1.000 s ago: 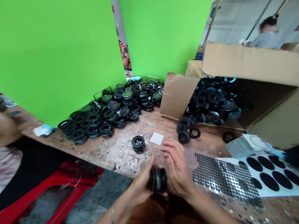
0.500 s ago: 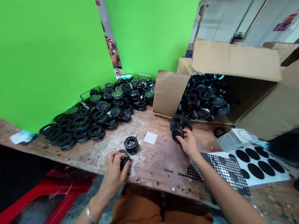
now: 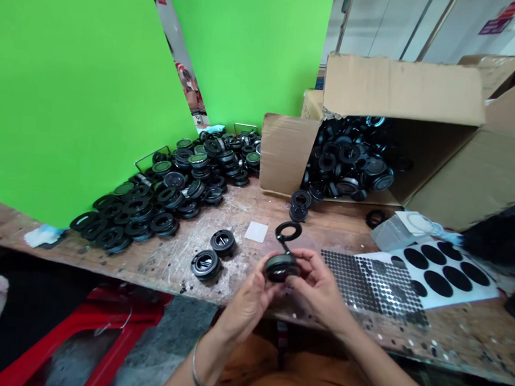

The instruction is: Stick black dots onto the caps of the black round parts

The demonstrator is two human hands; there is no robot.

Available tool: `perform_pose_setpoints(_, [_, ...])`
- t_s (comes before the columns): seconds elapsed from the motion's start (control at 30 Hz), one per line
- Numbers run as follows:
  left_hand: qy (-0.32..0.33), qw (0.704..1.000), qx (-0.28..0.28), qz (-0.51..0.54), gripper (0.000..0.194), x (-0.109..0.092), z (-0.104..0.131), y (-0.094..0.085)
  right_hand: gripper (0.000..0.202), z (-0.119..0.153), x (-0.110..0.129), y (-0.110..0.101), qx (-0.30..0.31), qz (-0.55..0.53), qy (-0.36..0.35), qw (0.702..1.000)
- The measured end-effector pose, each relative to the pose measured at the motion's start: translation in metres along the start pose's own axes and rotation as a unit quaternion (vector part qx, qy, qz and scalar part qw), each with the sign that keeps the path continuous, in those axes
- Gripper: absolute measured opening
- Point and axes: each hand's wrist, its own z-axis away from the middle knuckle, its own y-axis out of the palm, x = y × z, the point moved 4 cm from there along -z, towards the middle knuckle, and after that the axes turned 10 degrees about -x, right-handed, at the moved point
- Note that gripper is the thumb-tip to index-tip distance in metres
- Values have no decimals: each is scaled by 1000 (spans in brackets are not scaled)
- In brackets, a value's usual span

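Both my hands hold one black round piece above the table's front part. A flat open ring stands out from it on a short hinge arm, tilted upward. My left hand grips its left side, fingers partly hidden. On the right side, the fingers and thumb of my right hand close on its rim. Two similar round pieces, one nearer and one farther, lie to the left on the table. A small white square lies just beyond them.
A big pile of black round pieces spreads along the green partition. At the right, a cardboard box on its side holds many more. Sheets of black dots and large black circle stickers lie on the right.
My right hand has brought a round piece from near the box toward me, and its ring now stands out. My left hand has let go of its piece on the table and joined the right.
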Motion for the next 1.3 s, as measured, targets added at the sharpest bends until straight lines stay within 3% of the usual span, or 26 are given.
perform_pose_setpoints(0.07, [-61,995,10,74,61,9,-1,13,36,8,0,1,0,81,-62,995])
perform_pose_setpoints(0.17, [-55,995,-37,79,47,6,-4,6,32,10,-2,-13,-17,211,-136,968])
perform_pose_setpoints(0.27, [12,995,-94,43,33,-7,-8,-14,12,5,-15,-27,-9,319,-115,941])
perform_pose_setpoints(0.37, [48,993,-110,8,30,-16,-11,-25,13,3,-32,-24,68,414,-81,904])
perform_pose_setpoints(0.6, [71,990,-124,-6,52,-19,-16,-25,20,-3,-43,-4,143,564,-74,810])
perform_pose_setpoints(0.73, [77,983,-163,-23,51,-14,-20,-26,22,-4,-45,2,147,598,-86,783])
perform_pose_setpoints(0.93, [136,968,-212,0,48,-13,-26,-23,22,5,-46,3,83,610,-98,782])
perform_pose_setpoints(1.0, [147,964,-222,-9,50,-15,-25,-22,16,10,-40,2,67,567,-110,813])
perform_pose_setpoints(1.1, [177,961,-210,-21,53,-24,-22,-20,13,18,-21,3,61,412,-106,903])
perform_pose_setpoints(1.17, [215,953,-212,-33,53,-30,-19,-20,15,22,-7,5,55,314,-80,944])
perform_pose_setpoints(1.23, [253,939,-226,-62,52,-34,-16,-20,16,25,7,9,41,272,-75,959])
perform_pose_setpoints(1.3, [280,926,-231,-102,52,-35,-13,-20,15,27,20,15,25,271,-117,955])
